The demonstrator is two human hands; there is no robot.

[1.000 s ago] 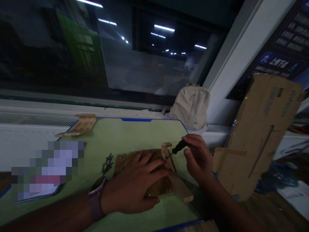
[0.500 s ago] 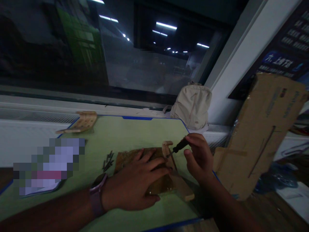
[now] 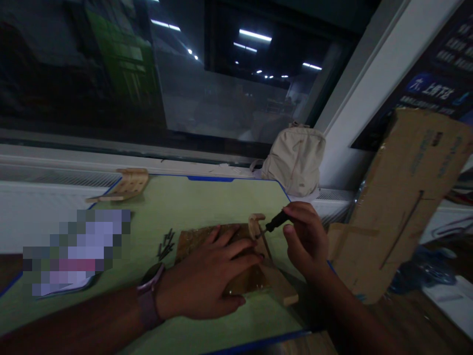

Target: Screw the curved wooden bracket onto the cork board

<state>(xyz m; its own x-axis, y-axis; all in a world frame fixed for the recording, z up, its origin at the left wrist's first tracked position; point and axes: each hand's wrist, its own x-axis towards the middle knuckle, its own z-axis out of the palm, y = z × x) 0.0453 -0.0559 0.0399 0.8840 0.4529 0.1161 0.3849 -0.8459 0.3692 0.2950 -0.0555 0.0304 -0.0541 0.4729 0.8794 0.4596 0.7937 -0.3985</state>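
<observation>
My left hand (image 3: 210,271) lies flat with fingers spread on a brown, tape-shiny board (image 3: 251,283), its fingertips reaching the edge of a light wooden piece (image 3: 279,283) with a curved end. My right hand (image 3: 306,234) grips a black-handled screwdriver (image 3: 277,220) by the end of its handle. The screwdriver slants down to the left, and its tip meets the wooden piece close to my left index finger. Whether a screw sits under the tip I cannot make out. Several dark metal screws (image 3: 167,245) lie in a loose pile left of the board.
Another curved wooden piece with holes (image 3: 131,185) rests at the table's far left corner. A blurred-out flat object (image 3: 79,254) lies at left on the green table (image 3: 177,197). Behind stands a beige backpack (image 3: 295,160); a large cardboard sheet (image 3: 402,207) leans at right.
The view has shifted very slightly. My right hand and the screwdriver have hardly moved, and my left hand stays in place on the board.
</observation>
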